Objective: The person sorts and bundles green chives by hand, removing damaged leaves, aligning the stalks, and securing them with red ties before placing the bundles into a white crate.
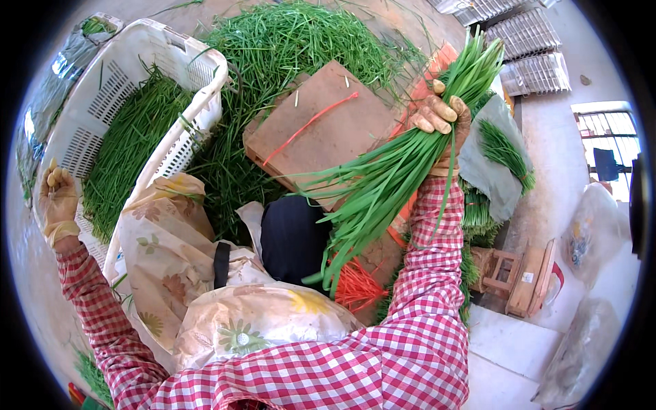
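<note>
My gloved right hand [444,126] is raised at the right, its fingers wrapped round a bunch of green chives [393,174]. The pale stem ends point up and away; the long leaves hang down to the left, over my dark-clad knee. At the far left, my gloved left hand [57,201] has its fingers curled at the near left edge of a white plastic basket [205,72]. Loose chives [137,130] lie inside that basket. Between my hands is a brown board [321,102] with a red tie [311,128] laid across it.
A large heap of loose chives [301,37] lies behind the board. Red ties [357,287] are bunched near my knee. A tied chive bundle [504,150] rests on grey sheeting at the right. Further right are a small wooden stool [526,280] and stacked white crates [529,51].
</note>
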`<state>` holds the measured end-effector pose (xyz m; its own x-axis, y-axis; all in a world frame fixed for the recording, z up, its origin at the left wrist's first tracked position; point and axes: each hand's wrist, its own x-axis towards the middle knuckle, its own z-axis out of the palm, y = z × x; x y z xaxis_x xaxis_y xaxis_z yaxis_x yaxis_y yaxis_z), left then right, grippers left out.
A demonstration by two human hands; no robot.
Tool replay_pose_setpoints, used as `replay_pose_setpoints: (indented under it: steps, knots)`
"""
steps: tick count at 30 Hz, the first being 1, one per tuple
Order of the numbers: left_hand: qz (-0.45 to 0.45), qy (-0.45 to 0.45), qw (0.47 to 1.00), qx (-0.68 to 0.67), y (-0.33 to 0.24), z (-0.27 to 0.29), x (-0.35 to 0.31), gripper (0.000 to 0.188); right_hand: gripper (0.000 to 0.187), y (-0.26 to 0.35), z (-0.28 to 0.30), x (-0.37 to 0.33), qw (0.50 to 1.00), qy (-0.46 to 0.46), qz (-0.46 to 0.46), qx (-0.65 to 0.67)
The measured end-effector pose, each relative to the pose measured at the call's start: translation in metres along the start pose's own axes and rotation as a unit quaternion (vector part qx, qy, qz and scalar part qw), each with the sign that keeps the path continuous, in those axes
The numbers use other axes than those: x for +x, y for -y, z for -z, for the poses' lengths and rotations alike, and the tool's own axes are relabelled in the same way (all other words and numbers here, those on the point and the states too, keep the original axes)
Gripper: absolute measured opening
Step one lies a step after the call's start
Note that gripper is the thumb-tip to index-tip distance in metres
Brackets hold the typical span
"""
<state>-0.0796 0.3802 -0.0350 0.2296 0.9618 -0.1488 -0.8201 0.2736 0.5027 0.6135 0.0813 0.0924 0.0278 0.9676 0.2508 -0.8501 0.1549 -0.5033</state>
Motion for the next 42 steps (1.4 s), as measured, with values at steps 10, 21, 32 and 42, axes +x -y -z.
replay_pose_setpoints:
  steps: [10,21,32,42]
  knots:
    - [-0.144,-0.198,0.952,0.185,-0.056,0.013,-0.071,0.029,0.033,-0.03,0.047,-0.019,0.367,-0.223,-0.06,-0.901]
    - [-0.199,-0.304,0.869,0.336,-0.061,0.027,-0.121,0.02,0.094,-0.137,0.155,-0.017,0.191,-0.212,-0.154,-0.946]
    - [-0.035,-0.247,0.833,0.493,0.021,0.0,-0.064,0.019,0.061,-0.154,0.066,0.059,0.547,-0.104,-0.07,-0.828]
    - [0.106,-0.046,0.575,0.81,0.155,0.033,0.034,0.017,0.054,-0.23,0.122,0.029,0.332,-0.01,-0.13,-0.934]
